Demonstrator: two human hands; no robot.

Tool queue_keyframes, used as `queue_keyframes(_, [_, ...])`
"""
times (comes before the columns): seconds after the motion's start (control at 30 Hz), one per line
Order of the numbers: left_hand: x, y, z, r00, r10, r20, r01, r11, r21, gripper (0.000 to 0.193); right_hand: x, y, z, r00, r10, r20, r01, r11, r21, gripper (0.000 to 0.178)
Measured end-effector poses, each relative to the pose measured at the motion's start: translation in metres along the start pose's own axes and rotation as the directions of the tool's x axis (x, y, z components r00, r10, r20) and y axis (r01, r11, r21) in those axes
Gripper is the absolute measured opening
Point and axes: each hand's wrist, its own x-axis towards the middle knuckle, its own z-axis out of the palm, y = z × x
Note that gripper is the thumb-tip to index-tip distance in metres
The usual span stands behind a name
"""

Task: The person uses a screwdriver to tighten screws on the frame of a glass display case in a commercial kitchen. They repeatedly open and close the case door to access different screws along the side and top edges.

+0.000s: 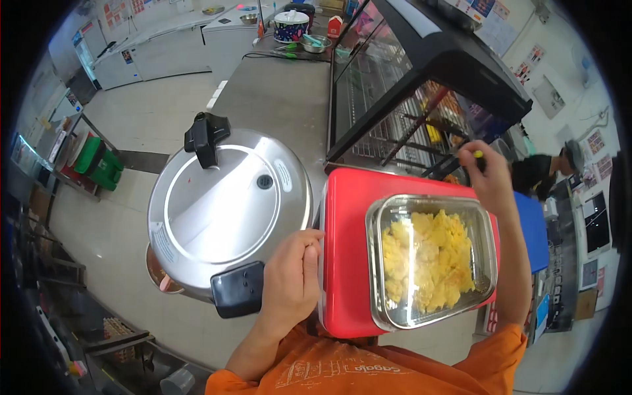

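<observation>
Tray (431, 263), clear-lidded steel, full of yellow scrambled egg (428, 260), sits on a red box (345, 257) held close in front of the person's chest. Left hand (293, 273) grips the box's left edge, fingers (309, 253) curled shut around it, thumb side up. Right hand (484, 174) is at the box's far right corner, right forearm running down along the tray's right side; its fingers are closed on something small with a yellow-green tip, kind too small to tell. Whether that hand also touches the box cannot be told.

Just left of the box, touching or nearly touching the left hand, stands a big silver cooker (227, 214) with lid shut, black handle (206, 137) on the far side and a black latch (238, 288) near the wrist. Behind the box is a glass display case (421, 99) with wire racks and some food inside. A steel desk (276, 92) runs back from the cooker, carrying a patterned pot (290, 26) and a metal bowl (315, 43) at its far end. Green bin (102, 164) on the floor far left. Another person (546, 172) in dark clothes at far right.
</observation>
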Motion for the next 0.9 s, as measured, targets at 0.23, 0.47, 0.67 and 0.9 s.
queue_keyframes(0.23, [0.067, 0.036, -0.092, 0.982, 0.173, 0.081, -0.19, 0.934, 0.304, 0.018, 0.064, 0.002, 0.04, 0.952, -0.123, 0.281, 0.145, 0.988, -0.058, 0.014])
queue_keyframes(0.47, [0.106, 0.006, -0.119, 0.973, 0.006, 0.229, -0.05, 0.981, 0.188, 0.027, 0.091, 0.0, 0.075, 0.888, -0.108, 0.446, 0.101, 0.994, 0.041, 0.017])
queue_keyframes(0.67, [0.167, -0.017, -0.059, 0.812, -0.163, 0.561, 0.219, 0.975, -0.034, 0.042, 0.088, -0.042, 0.083, 0.862, -0.232, 0.45, 0.122, 0.958, 0.26, 0.016])
queue_keyframes(0.9, [0.164, 0.011, -0.048, 0.674, 0.046, 0.738, 0.195, 0.952, -0.237, 0.055, 0.022, -0.136, 0.06, 0.899, -0.337, 0.278, 0.303, 0.94, 0.158, 0.017])
